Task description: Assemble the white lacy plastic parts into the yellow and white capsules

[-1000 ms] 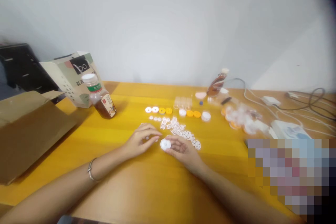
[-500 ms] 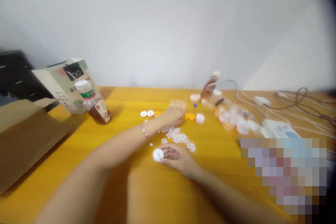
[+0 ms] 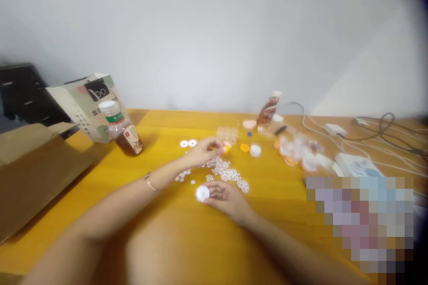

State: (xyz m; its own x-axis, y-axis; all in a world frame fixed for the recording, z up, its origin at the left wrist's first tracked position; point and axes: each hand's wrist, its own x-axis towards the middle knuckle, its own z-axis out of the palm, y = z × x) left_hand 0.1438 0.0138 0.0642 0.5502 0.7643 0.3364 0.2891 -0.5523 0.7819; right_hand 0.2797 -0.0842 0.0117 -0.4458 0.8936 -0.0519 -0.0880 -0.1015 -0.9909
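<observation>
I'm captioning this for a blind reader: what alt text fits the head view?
Right hand holds a white cap above a yellow table; left hand pinches a small yellow piece near scattered white rings.

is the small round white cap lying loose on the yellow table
No, the small round white cap is pinched in the right hand.

left arm: bare to beyond the frame edge, no sleeve showing | left wrist: thin metal bangle (image 3: 151,183), silvery, slightly blurred | left hand (image 3: 203,152): bare, no glove, no ring discernible | right arm: bare, no sleeve showing | right hand (image 3: 225,199): bare, no glove, wrist unadorned
</observation>
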